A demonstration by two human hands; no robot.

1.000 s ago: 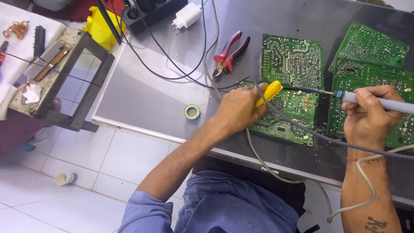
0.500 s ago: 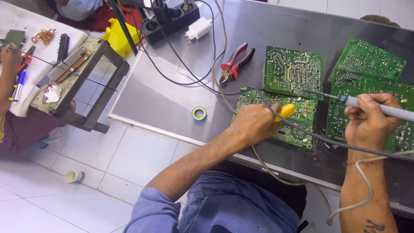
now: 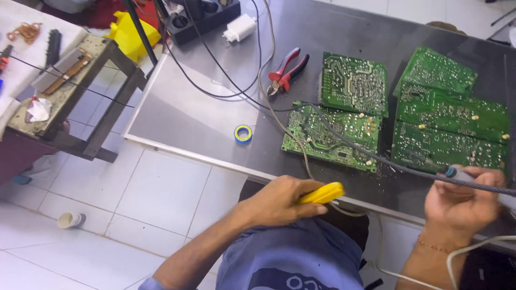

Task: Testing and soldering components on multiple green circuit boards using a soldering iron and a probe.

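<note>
My left hand [image 3: 282, 200] grips a yellow-handled tool [image 3: 322, 193] over my lap, just short of the steel table's front edge [image 3: 215, 161]. My right hand [image 3: 462, 201] holds a grey-handled soldering iron [image 3: 457, 173] by its blue collar, with a dark braided cable [image 3: 376, 158] running from it across the boards. The nearest green circuit board [image 3: 330, 137] lies solder side up on the table beyond both hands. Another green board [image 3: 355, 83] sits behind it, and a stack of green boards [image 3: 449, 126] lies to the right.
Red-handled pliers [image 3: 285, 70] and a small roll of blue and yellow tape [image 3: 243, 133] lie on the table. A black power strip [image 3: 201, 16] with a white adapter [image 3: 239, 27] sits at the back. A metal stand [image 3: 80, 91] with tools stands left, over white floor tiles.
Both hands have drawn back from the circuit boards toward my body, off the front edge of the table. The view has shifted so the boards sit higher in the frame.
</note>
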